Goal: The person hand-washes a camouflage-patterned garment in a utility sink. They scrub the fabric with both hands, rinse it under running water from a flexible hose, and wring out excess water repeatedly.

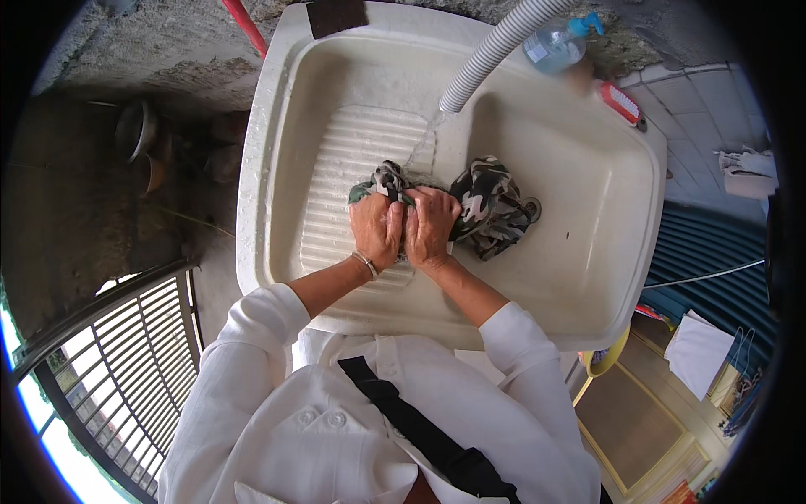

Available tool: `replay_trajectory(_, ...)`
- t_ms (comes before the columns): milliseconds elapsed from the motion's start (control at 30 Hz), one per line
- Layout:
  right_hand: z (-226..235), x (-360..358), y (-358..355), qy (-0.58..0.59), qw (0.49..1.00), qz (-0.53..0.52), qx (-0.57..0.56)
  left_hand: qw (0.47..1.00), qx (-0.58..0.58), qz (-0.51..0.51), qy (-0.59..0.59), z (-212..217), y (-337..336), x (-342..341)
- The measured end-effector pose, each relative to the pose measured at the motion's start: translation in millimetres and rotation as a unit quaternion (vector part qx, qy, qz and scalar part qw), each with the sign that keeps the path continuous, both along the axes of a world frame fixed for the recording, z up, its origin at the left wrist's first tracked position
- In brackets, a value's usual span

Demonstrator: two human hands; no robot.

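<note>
A wet camouflage-print cloth [484,202] lies bunched across the middle of a cream laundry sink [579,160]. Its left end rests on the ribbed washboard slope [336,193], and its right end hangs over into the deeper basin beside the drain [531,208]. My left hand [376,227] is closed around the cloth on the ribs. Right against it, my right hand [430,223] grips the same cloth, the two thumbs side by side. Water runs from a grey corrugated hose [495,59] just beyond my hands. The cloth under my palms is hidden.
On the sink's far right rim stand a blue pump bottle [558,46] and a red scrubbing brush [620,103]. A dark brown patch [336,15] sits on the far left rim. A barred metal gate [126,370] is at lower left, and a yellow bucket [606,353] is below the sink's right side.
</note>
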State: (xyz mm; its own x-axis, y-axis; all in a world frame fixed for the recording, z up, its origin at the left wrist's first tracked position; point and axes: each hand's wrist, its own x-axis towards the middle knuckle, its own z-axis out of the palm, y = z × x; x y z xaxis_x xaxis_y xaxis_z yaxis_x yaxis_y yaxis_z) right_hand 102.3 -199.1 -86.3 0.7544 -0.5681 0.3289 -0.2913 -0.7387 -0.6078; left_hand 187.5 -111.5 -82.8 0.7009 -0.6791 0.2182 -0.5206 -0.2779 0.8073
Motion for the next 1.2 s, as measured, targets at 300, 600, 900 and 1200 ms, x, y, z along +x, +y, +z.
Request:
replay_trajectory(300,-26.7,80.7,-88.9,0.147,0.987,-0.058,0.005,0.965,0.254,-0.068,0.008,-5.6,-97.2,97.9)
replay_trajectory(600,14.9,57.5,-77.8,0.227,0.971,-0.062,0.051,0.975,0.19,-0.105,-0.04,19.8,-67.9,86.7)
replay_trajectory(900,9.4,-22.5,29.9,-0.056,0.993,-0.048,0.09,0.995,0.018,-0.068,-0.065,23.0,19.3,-19.5)
replay_trajectory(1200,-25.4,41.8,-62.2,-0.102,0.985,-0.017,0.138,0.987,0.122,-0.105,-0.02,7.4,-61.3,43.6)
